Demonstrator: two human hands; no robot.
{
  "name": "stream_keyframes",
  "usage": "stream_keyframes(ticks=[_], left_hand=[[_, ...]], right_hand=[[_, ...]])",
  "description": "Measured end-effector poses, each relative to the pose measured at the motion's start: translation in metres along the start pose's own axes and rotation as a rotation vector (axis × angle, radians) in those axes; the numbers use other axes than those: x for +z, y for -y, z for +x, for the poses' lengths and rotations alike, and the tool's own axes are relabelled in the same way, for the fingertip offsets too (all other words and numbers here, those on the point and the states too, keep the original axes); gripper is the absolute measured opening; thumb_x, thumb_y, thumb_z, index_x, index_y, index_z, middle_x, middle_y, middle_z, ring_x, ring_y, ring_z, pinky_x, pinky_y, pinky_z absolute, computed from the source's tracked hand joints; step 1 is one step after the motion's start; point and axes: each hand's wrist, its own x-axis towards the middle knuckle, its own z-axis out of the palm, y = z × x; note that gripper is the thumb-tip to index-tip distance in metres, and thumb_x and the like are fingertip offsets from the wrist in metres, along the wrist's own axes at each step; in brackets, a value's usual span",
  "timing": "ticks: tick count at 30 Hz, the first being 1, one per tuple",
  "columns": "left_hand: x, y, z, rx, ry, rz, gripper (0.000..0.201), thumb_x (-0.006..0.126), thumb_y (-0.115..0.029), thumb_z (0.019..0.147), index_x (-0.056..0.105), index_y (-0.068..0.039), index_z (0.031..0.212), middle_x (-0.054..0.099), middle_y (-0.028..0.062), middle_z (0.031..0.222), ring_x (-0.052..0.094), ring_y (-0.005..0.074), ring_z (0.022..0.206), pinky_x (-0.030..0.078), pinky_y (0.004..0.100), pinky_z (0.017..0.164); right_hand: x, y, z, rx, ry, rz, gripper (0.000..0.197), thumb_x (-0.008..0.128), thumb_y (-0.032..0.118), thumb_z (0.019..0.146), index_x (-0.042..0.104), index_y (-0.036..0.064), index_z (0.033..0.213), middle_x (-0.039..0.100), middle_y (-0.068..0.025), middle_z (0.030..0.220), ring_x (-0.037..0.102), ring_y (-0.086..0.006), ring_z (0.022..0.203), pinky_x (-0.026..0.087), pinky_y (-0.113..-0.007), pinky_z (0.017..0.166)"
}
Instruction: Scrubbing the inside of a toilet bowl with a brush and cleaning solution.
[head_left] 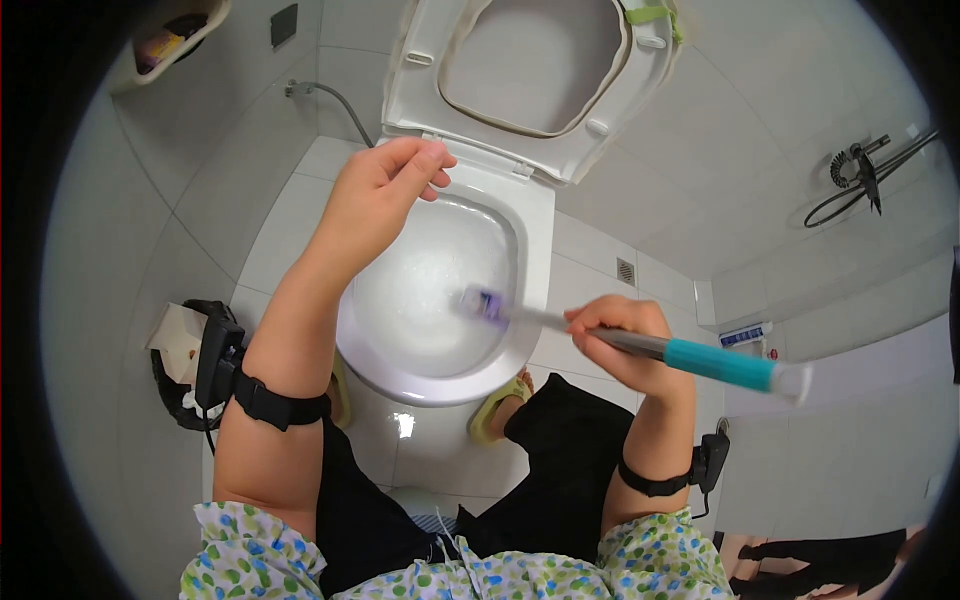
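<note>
Currently, right hand (pixel 634 322): fingers clamped around the brush (pixel 640 344), on its grey shaft just short of the teal grip (pixel 717 365).
Left hand (pixel 385 185): above the upper-left rim of the bowl (pixel 430 386), fingers loosely bent, thumb near forefinger; nothing shows in it, though whether the tips meet cannot be told.
Brush weight: probably light, being slim and apparently plastic.
Shaft feel: looks stiff; it should carry a push with little bend.
Best hold: the grey shaft or teal grip, well away from the head (pixel 485 304).
Slip: the shaft looks smooth, so wet fingers might slide; the teal grip seems the thicker, surer part.
Head feel: likely softer than the shaft, probably wet; hardly fragile.
Brush looks: long and straight; purple and whitish head, blurred; pale neck, grey middle, teal grip, white end cap (pixel 793 383).
Brush place: slanting across the bowl's right rim, head over the basin.
Beyond: raised white seat (pixel 560 150) behind the bowl.
</note>
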Motion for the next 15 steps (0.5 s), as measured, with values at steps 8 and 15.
stream_keyframes(ticks=[8, 15], left_hand=[[-0.002, 0.001, 0.004, -0.016, 0.007, 0.031, 0.031, 0.05, -0.026, 0.094, 0.064, 0.001, 0.097, 0.061, 0.0038, 0.081, 0.055, 0.0102, 0.076, 0.045, 0.0234, 0.074], [0.002, -0.005, 0.004, 0.034, 0.027, 0.021, 0.029, 0.051, -0.025, 0.094, 0.064, 0.001, 0.097, 0.061, 0.0033, 0.08, 0.055, 0.01, 0.075, 0.045, 0.0232, 0.073]], right_hand=[[0.031, -0.003, 0.016, 0.381, -0.008, 0.369, 0.01, 0.064, 0.007, 0.079, 0.065, -0.0019, 0.083, 0.065, -0.0077, 0.073, 0.063, -0.0133, 0.068, 0.051, -0.026, 0.062], [0.038, -0.039, 0.03, -0.061, -0.118, -0.057, 0.013, 0.062, 0.003, 0.075, 0.066, 0.0029, 0.088, 0.066, -0.0152, 0.09, 0.063, -0.0328, 0.082, 0.051, -0.035, 0.074]])
